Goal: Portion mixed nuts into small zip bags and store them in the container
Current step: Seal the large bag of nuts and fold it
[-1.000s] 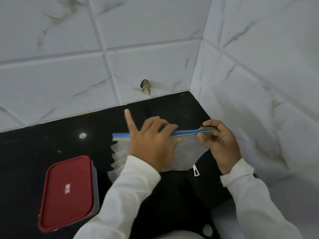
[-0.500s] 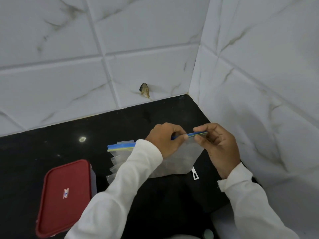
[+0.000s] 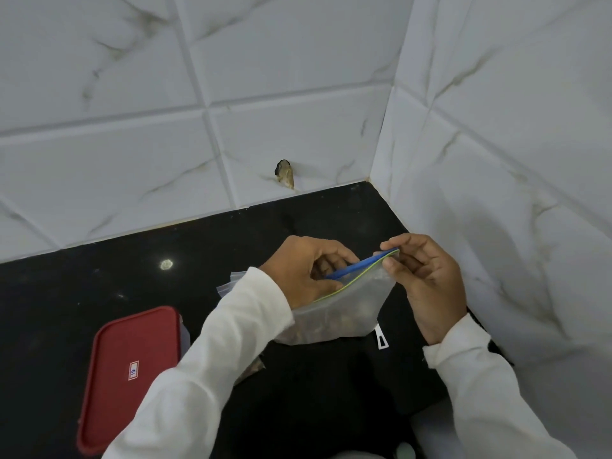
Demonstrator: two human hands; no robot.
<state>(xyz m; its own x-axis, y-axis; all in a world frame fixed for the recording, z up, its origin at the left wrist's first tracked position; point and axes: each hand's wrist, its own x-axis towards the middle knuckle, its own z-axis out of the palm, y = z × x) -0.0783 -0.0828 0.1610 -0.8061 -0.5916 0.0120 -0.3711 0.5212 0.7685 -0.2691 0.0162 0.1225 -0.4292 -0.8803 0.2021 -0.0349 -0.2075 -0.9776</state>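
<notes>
- Two hands, both in white sleeves, are at work over the black counter (image 3: 82,293) in a tiled corner.
- One clear zip bag (image 3: 351,303) is held in the air between the hands, just above the counter. Brown nuts (image 3: 318,329) sit in its lower part, too blurred to count.
- One blue zip strip (image 3: 361,265) runs along the bag's top with a thin green line under it. It slopes up toward the right.
- The left hand (image 3: 304,270) has its fingers curled, with thumb and fingertips pinching the left part of the strip.
- The right hand (image 3: 430,286) has its thumb and forefinger nipping the strip's right end. The other fingers are bent loosely behind.
- One container (image 3: 184,332) stands on the counter at lower left, apart from the bag. One red lid (image 3: 132,342) is on it, and the lid carries one small label (image 3: 133,371).
- Corners of spare clear bags (image 3: 228,284) peek out behind the left wrist. I cannot tell how many there are.
- One small white tab (image 3: 381,339) lies on the counter just beside the bag's lower right corner.
- One dark chip (image 3: 284,173) marks the back wall tile, near the counter's edge.
</notes>
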